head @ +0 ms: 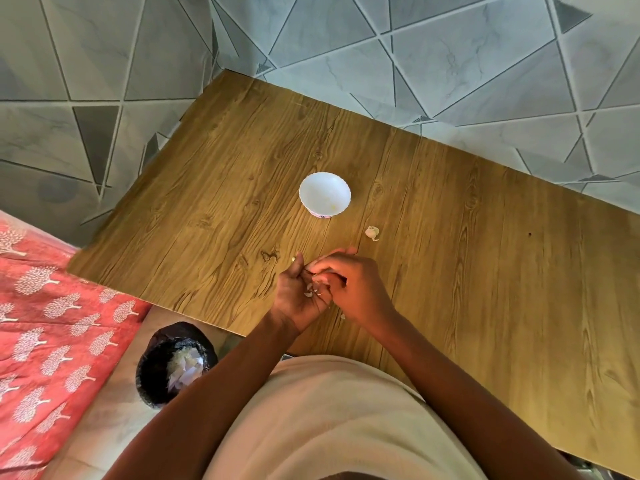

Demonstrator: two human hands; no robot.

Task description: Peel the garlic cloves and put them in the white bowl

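Observation:
A small white bowl (325, 194) stands on the wooden table (450, 237), with something pale at its bottom. An unpeeled garlic clove (372, 233) lies to the bowl's lower right. My left hand (298, 296) is cupped palm up near the table's front edge, with bits of garlic skin (309, 292) in its palm. My right hand (353, 282) is against it, fingers curled and pinching a garlic clove (317, 279) that is mostly hidden between the two hands. Both hands are below the bowl, a short way off.
A black bin (173, 362) lined with a bag and holding white scraps stands on the floor left of my body. A red patterned cloth (45, 323) covers a surface at the left. A small peel scrap (343, 317) lies by my right wrist.

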